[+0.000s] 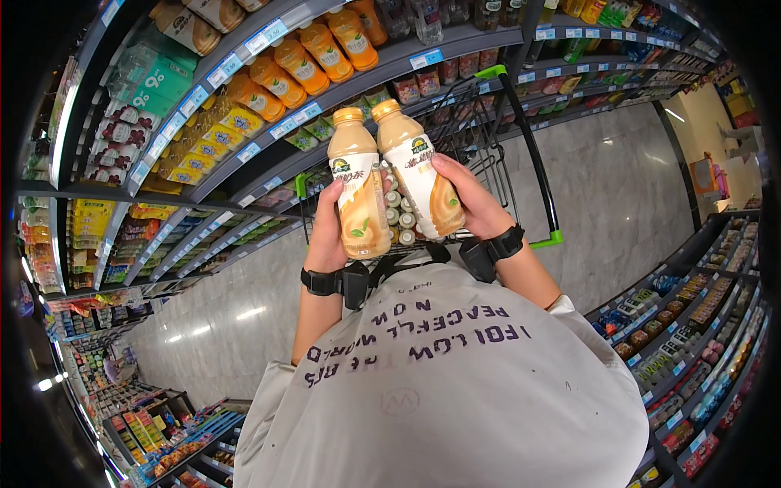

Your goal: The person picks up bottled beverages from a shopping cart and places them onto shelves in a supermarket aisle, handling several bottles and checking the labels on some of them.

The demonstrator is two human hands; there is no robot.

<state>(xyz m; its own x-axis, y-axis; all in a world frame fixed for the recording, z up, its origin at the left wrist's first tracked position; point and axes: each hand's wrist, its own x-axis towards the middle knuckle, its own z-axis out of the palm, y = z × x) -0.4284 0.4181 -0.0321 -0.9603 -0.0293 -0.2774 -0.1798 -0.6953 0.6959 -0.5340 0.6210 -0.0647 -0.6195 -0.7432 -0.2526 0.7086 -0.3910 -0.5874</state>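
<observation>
Two bottles of milk tea, tan with orange caps and pale labels, are held side by side in front of my chest. My left hand (328, 228) is wrapped round the left milk tea bottle (358, 195), and my right hand (472, 199) grips the right milk tea bottle (421, 179). Both bottles tilt slightly, caps pointing away from me. Just beneath them stands a black wire shopping cart (488, 163) with green corner pieces. Several small items with round pale tops (399, 213) show in the gap between the bottles; their kind is unclear.
Ahead, a drinks shelf (382, 69) carries orange juice bottles (301, 67) and yellow packs (218, 134) behind price tags. More stocked shelves (691, 325) curve along the right side. Grey tiled floor (602, 179) runs between the shelving, beside the cart.
</observation>
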